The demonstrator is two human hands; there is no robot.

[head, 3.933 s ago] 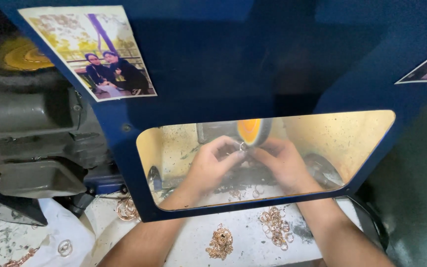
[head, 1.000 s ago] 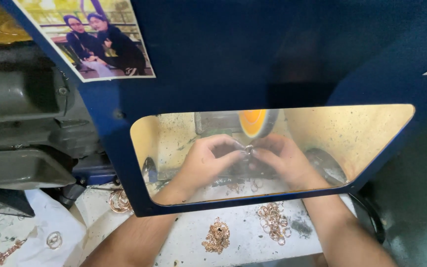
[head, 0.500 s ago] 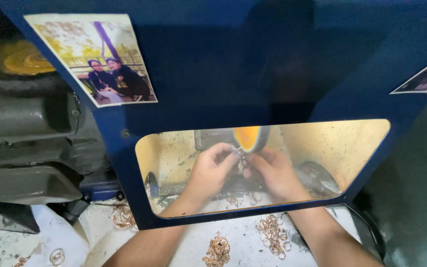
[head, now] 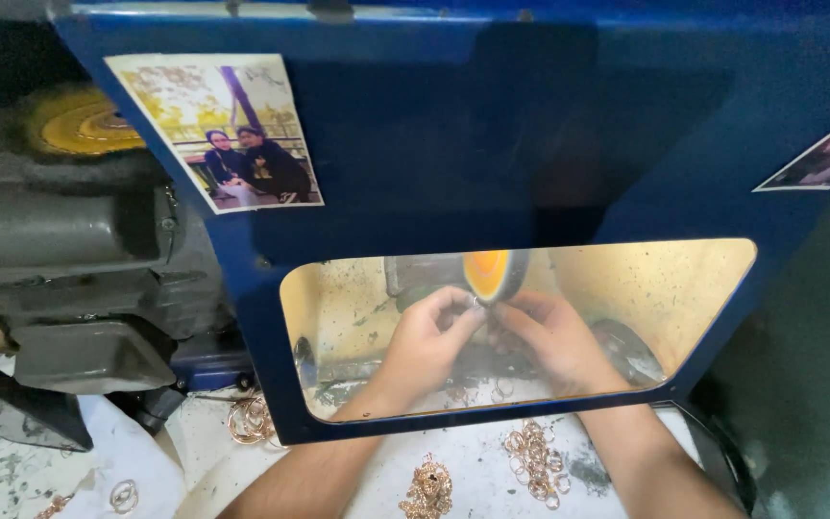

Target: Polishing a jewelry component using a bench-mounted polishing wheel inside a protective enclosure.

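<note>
Wheel (head: 488,273), orange-yellow and blurred (seen through the window (head: 626,288)), sits at 12 o'clock above our left hand (head: 427,344) and right hand (head: 551,338), fingertips pinched together on something too small to tell.

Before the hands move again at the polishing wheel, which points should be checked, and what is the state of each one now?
1. Small piece pinched by both the left hand and the right hand: ok.
2. Piece is against the orange wheel: cannot tell, too small.
3. Fingers clear of the wheel: not ok, fingertips are right beside it.
4. Blue guard stands between face and wheel: ok.
5. View through the window is unblocked: ok.
6. Loose rings lie apart from the forearms: ok.
</note>
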